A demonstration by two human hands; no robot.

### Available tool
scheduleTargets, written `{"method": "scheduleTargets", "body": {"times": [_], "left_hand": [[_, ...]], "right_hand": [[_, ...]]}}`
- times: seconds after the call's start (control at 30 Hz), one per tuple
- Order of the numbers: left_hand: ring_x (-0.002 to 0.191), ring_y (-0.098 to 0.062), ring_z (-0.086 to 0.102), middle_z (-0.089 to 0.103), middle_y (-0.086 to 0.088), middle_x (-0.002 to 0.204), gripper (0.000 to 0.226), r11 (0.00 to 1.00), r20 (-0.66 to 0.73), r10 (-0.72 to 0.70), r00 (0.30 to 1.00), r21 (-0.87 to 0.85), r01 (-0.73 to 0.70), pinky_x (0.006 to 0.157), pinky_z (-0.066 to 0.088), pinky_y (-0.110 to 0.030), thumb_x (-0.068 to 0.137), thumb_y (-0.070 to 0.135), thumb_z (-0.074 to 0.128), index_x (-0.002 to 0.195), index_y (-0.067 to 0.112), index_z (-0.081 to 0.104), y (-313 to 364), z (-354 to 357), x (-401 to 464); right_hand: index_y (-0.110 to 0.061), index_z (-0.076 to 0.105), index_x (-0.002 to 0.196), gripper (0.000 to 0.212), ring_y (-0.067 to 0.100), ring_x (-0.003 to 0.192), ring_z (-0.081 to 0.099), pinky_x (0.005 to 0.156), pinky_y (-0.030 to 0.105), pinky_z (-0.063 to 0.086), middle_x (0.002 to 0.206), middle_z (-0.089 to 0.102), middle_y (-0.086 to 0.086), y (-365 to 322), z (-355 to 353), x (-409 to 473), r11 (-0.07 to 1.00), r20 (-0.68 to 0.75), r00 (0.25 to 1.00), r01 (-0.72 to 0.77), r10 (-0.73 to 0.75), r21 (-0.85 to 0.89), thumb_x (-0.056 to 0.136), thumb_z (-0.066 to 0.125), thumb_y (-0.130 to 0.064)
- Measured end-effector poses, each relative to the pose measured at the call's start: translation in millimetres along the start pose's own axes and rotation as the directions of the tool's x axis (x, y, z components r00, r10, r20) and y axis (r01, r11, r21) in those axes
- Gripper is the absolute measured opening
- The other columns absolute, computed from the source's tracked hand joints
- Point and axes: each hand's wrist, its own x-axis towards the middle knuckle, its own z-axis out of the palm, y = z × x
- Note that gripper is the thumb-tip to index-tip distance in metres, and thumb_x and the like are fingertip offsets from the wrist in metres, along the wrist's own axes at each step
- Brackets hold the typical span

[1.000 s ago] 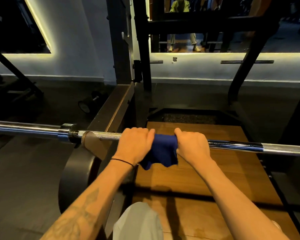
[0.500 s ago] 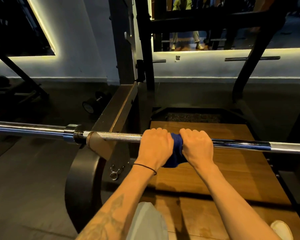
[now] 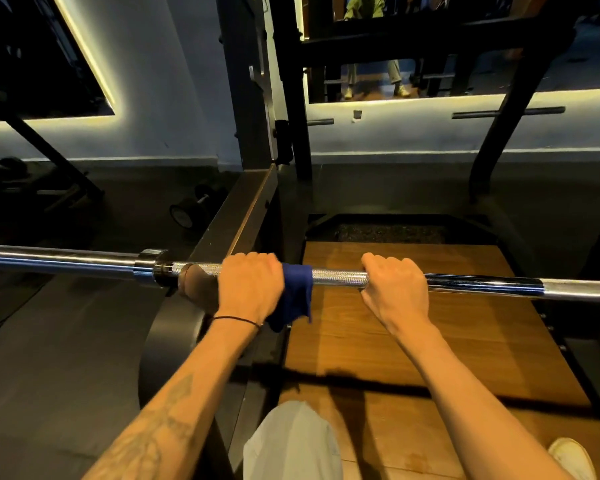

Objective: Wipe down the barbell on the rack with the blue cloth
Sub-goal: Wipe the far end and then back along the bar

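A chrome barbell (image 3: 340, 277) runs across the view at waist height, resting on the rack. My left hand (image 3: 250, 289) grips the bar through the blue cloth (image 3: 295, 292), which is wrapped over the bar and hangs below it at the hand's right side. My right hand (image 3: 394, 289) grips the bare knurled bar a little to the right, apart from the cloth. A stretch of knurled steel shows between the two hands.
The rack's dark upright (image 3: 250, 81) and safety arm (image 3: 243, 216) stand just behind my left hand. A dumbbell (image 3: 187, 211) lies on the floor at the left. A wooden platform (image 3: 413, 327) lies under the bar. A mirror (image 3: 430, 46) on the far wall reflects a person.
My two hands were together on the cloth; now the right hand has slid right onto bare bar, and the left hand keeps the cloth near the rack's safety arm.
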Motion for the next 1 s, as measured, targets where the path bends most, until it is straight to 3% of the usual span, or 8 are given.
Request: {"method": "scheduleTargets", "body": {"times": [0.07,0.2,0.33,0.47,0.6,0.8,0.87,1.0], "left_hand": [[0.082,-0.026,0.062,0.065,-0.005,0.092,0.020,0.997,-0.053,0.076,0.996,-0.022,-0.077,0.067,0.039,-0.037,0.097,0.025,0.040,0.098,0.019,0.059,40.5,-10.3,-1.3],[0.075,-0.026,0.054,0.058,-0.004,0.083,0.023,0.970,-0.170,0.169,0.971,-0.145,-0.194,0.066,0.034,-0.042,0.097,0.026,0.038,0.088,0.020,0.059,99.4,-15.9,-3.6],[0.080,-0.028,0.056,0.059,-0.002,0.088,0.045,0.960,-0.192,0.234,0.953,-0.107,-0.257,0.065,0.027,-0.041,0.098,0.038,0.015,0.097,0.023,0.057,61.9,8.4,2.6],[0.074,-0.029,0.064,0.066,-0.006,0.084,0.014,0.991,-0.113,0.130,0.985,0.002,-0.130,0.065,0.051,-0.042,0.096,0.026,0.049,0.098,0.018,0.060,-18.1,16.5,-4.8],[0.081,-0.028,0.067,0.069,-0.006,0.089,0.021,0.999,-0.043,0.016,0.999,0.048,-0.014,0.070,0.050,-0.037,0.098,0.025,0.042,0.098,0.017,0.061,-22.6,8.4,-3.3],[0.065,-0.026,0.059,0.063,-0.002,0.076,0.011,0.976,-0.100,0.184,0.978,-0.100,-0.194,0.057,0.033,-0.035,0.091,0.026,0.051,0.084,0.020,0.057,91.0,-21.0,3.9],[0.061,-0.025,0.058,0.062,-0.002,0.072,0.015,0.966,-0.159,0.190,0.969,-0.145,-0.213,0.055,0.034,-0.035,0.094,0.027,0.052,0.081,0.020,0.057,89.9,-16.9,6.3],[0.058,-0.029,0.059,0.062,-0.006,0.068,0.017,0.965,-0.248,0.141,0.958,-0.184,-0.189,0.054,0.048,-0.039,0.095,0.027,0.059,0.082,0.016,0.062,26.5,9.1,2.0]], "right_hand": [[-0.018,0.052,0.073,0.031,0.020,0.047,0.037,0.052,0.029,0.028,0.058,0.053,0.001,-2.8,0.9,0.0,1.000,0.003,1.000,-0.020,0.020,-0.009,0.070,0.083,-0.019],[-0.018,0.052,0.076,0.030,0.024,0.052,0.054,0.052,0.035,0.041,0.061,0.057,0.003,-2.7,3.1,-1.5,0.998,0.021,1.000,0.005,-0.004,-0.066,0.074,0.082,-0.018],[-0.016,0.050,0.073,0.034,0.028,0.049,0.051,0.050,0.035,0.037,0.059,0.053,0.004,-0.6,1.1,-1.4,0.998,0.014,0.999,0.047,-0.047,-0.039,0.067,0.084,-0.011],[-0.016,0.054,0.075,0.035,0.025,0.049,0.047,0.052,0.031,0.026,0.061,0.054,0.004,1.0,-0.2,-1.8,0.998,0.001,0.999,0.053,-0.053,-0.020,0.065,0.088,-0.017],[-0.016,0.054,0.077,0.032,0.021,0.050,0.040,0.054,0.031,0.022,0.062,0.053,0.003,0.6,3.4,-3.5,0.998,-0.013,0.999,0.037,-0.037,-0.042,0.071,0.085,-0.019],[-0.014,0.055,0.075,0.015,0.027,0.052,0.050,0.052,0.033,0.034,0.062,0.054,0.006,1.4,5.0,-4.7,0.998,-0.140,0.988,0.066,-0.064,0.008,0.073,0.069,-0.011],[-0.014,0.054,0.074,0.008,0.028,0.052,0.051,0.051,0.034,0.036,0.062,0.053,0.005,2.6,6.7,-4.2,0.996,-0.165,0.982,0.093,-0.092,0.001,0.075,0.061,-0.009],[-0.014,0.055,0.078,0.022,0.025,0.052,0.045,0.052,0.033,0.030,0.064,0.054,0.006,3.2,9.6,-5.5,0.998,-0.062,0.996,0.059,-0.058,0.015,0.070,0.075,-0.011]]}}
